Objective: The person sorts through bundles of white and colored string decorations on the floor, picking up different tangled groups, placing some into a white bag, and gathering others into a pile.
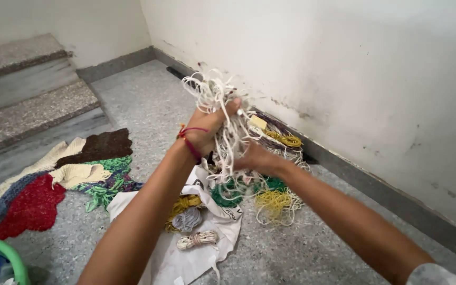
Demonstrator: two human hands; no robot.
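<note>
My left hand (207, 129) is raised in front of me with its grip clenched around a tangled bunch of white cord (218, 97), loose loops sticking out above the fist and strands hanging down below it. A red thread band (190, 138) sits on that wrist. My right hand (254, 158) is just below and to the right of the left grip, its fingers closed among the hanging strands of the same tangle, so both grips hold the white cord up off the floor (149, 100). Directly beneath the two grips lies a heap of yarn: a green skein (227, 194), a yellow skein (273, 201) and more mixed cords against the wall (344, 68). Nearer to me, under my left forearm, a white cloth bag (186, 258) lies flat with a grey yarn ball (187, 219) and a small wound bundle of cream cord (198, 239) on it. Well off to the left of the grips, crocheted pieces (54, 179) in red, brown, cream and green are spread out, near stone steps (27, 100), and a green basket rim (6, 256) shows at the corner.
</note>
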